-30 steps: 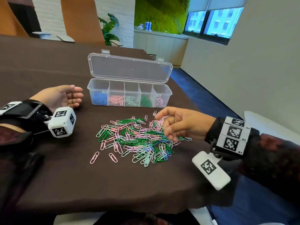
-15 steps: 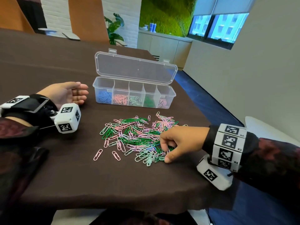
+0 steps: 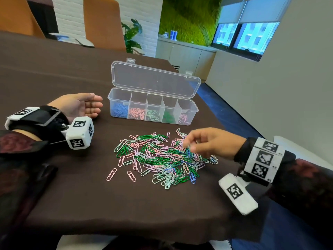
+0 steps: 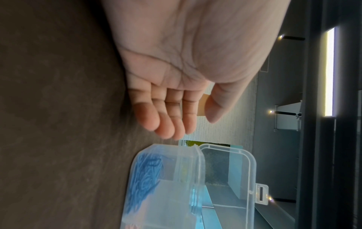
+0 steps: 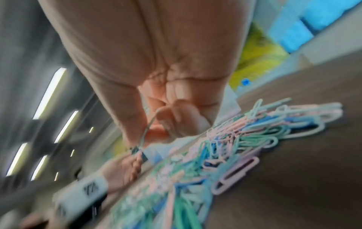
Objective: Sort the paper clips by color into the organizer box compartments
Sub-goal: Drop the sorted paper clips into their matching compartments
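A mixed pile of paper clips (image 3: 162,157) in green, pink, pale green and blue lies on the brown table. Behind it stands the clear organizer box (image 3: 195,112) with its lid (image 3: 156,82) open. Its compartments hold, from left to right, blue, pink, pale green, dark green and pinkish clips. My right hand (image 3: 189,146) hovers over the pile's right side and pinches one paper clip (image 5: 146,134) between thumb and fingers; blur hides its colour. My left hand (image 3: 84,107) rests palm up on the table, left of the box, holding nothing. In the left wrist view its fingers (image 4: 172,124) are relaxed beside the blue compartment (image 4: 145,178).
Two loose pink clips (image 3: 111,174) lie at the pile's near left. The table's front edge (image 3: 144,230) runs close below the pile. Orange chairs (image 3: 102,22) stand at the far side. A drop to the blue floor (image 3: 225,112) lies right of the box.
My right hand has lifted from the pile's near edge and moved up over its right side, now with a clip pinched. The left hand has stayed put.
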`<state>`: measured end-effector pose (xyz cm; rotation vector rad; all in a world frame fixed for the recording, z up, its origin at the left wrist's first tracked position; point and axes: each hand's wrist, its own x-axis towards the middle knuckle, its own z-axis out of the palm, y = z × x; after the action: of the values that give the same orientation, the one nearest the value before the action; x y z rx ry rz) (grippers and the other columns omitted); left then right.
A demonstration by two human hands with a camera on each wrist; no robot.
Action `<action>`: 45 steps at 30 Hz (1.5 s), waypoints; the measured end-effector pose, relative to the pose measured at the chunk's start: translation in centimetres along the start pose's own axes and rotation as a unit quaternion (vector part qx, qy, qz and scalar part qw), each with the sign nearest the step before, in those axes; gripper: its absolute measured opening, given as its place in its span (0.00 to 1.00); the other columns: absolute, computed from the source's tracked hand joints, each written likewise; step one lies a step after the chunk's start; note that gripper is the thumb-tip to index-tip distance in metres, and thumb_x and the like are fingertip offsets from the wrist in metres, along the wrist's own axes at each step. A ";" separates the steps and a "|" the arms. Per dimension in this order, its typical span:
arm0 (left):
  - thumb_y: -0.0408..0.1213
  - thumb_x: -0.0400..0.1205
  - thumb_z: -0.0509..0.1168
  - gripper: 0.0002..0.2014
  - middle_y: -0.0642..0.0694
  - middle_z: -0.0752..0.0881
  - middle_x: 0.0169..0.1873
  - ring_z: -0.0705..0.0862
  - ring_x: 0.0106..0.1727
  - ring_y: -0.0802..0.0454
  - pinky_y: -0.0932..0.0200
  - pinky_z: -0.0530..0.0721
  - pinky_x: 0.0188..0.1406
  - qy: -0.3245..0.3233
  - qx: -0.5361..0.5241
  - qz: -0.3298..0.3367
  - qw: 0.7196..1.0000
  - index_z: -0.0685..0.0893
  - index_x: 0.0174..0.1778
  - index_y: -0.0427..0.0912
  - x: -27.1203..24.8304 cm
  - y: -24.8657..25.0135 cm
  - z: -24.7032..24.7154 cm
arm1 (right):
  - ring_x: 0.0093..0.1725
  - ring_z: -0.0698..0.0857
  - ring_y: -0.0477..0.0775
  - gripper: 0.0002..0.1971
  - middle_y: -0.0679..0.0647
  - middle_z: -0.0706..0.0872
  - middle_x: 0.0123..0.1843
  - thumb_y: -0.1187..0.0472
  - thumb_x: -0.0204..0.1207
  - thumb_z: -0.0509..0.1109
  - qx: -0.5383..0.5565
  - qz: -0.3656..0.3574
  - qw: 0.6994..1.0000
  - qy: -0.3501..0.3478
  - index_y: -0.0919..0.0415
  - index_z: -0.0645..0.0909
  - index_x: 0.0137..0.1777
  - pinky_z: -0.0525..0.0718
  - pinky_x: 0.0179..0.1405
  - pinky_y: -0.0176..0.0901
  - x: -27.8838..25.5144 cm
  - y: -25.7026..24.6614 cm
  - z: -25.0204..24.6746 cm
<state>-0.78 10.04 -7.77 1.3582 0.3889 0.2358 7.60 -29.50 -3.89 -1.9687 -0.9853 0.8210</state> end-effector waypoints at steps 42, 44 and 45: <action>0.40 0.87 0.53 0.13 0.50 0.87 0.27 0.85 0.24 0.58 0.68 0.84 0.23 0.030 -0.005 0.002 1.000 0.81 0.47 0.41 -0.4 0.2 0.5 | 0.21 0.70 0.39 0.03 0.42 0.75 0.22 0.66 0.69 0.69 -0.061 0.115 0.991 -0.011 0.58 0.78 0.40 0.67 0.19 0.28 -0.7 0.3 -0.2; 0.40 0.87 0.53 0.13 0.50 0.87 0.28 0.85 0.24 0.58 0.68 0.84 0.23 0.030 -0.004 0.002 1.000 0.81 0.47 0.41 -0.4 0.2 0.5 | 0.20 0.72 0.37 0.07 0.42 0.75 0.22 0.63 0.73 0.74 -0.236 0.101 0.966 -0.037 0.56 0.78 0.40 0.69 0.25 0.27 -0.6 0.2 0.4; 0.40 0.87 0.53 0.13 0.49 0.87 0.29 0.85 0.24 0.58 0.68 0.84 0.23 0.031 -0.004 0.002 1.000 0.81 0.47 0.41 -0.4 0.2 0.5 | 0.20 0.72 0.37 0.08 0.43 0.74 0.22 0.62 0.73 0.75 -0.283 0.095 0.953 -0.040 0.55 0.78 0.39 0.69 0.26 0.28 -0.5 0.1 0.7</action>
<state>-0.95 9.50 -7.42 1.3458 0.4363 0.2820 6.80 -29.69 -4.20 -2.5695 -1.1862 0.7835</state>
